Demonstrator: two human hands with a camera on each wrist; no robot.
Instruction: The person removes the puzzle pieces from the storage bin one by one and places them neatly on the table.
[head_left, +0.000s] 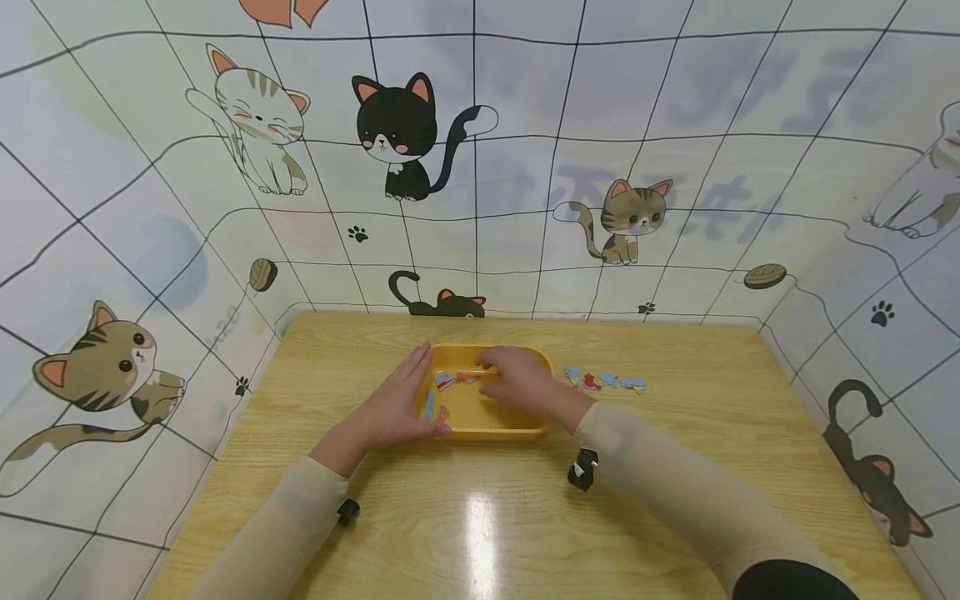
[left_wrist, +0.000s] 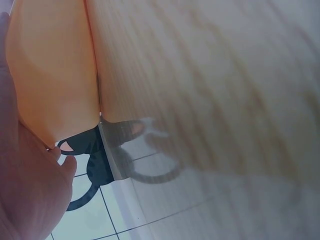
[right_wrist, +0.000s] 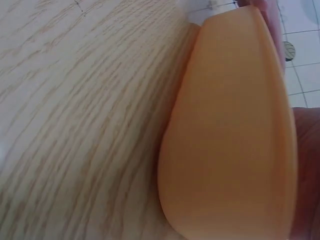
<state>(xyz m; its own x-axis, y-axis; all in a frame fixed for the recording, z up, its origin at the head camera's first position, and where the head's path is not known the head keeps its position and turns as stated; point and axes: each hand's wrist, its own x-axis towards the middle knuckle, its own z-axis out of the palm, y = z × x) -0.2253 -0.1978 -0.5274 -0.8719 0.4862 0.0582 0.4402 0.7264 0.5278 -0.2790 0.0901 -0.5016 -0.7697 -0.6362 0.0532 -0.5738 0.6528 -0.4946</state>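
Note:
A yellow-orange plastic tray (head_left: 472, 434) lies on the table in the head view; its outer wall (right_wrist: 225, 125) fills much of the right wrist view. My left hand (head_left: 390, 404) holds the tray's left end, thumb at the front rim and fingers along the left side. Over the tray's right half, my right hand (head_left: 525, 383) reaches in with thumb and forefinger apart; nothing shows between them. Inside lie several small flat pieces, among them a blue-and-red piece (head_left: 444, 381), an orange piece (head_left: 468, 377) and a blue strip (head_left: 429, 406). The right palm hides part of the tray.
Several flat coloured pieces, including a red one (head_left: 591, 382) and a blue one (head_left: 608, 380), lie in a row right of the tray. The wooden table (head_left: 420, 517) meets a cat-patterned wall covering (head_left: 510, 250) at the back and sides.

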